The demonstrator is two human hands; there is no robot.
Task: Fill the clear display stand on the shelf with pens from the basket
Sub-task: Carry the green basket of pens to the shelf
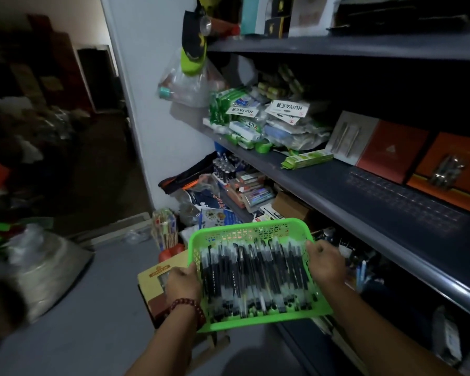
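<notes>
A bright green perforated basket (244, 229) hangs in the air in front of the dark shelf unit, low in the view. It is full of several black pens with clear barrels (255, 272) lying side by side. My left hand (183, 284), with a red bead bracelet at the wrist, grips the basket's left rim. My right hand (327, 263) grips the right rim. A clear display stand does not show in this view.
The grey middle shelf (364, 185) has bare room beside orange gift boxes (391, 150) and a heap of green and white packets (255, 123). The lower shelf is crammed with stationery. A yellow box (154, 280) and floor clutter sit below the basket.
</notes>
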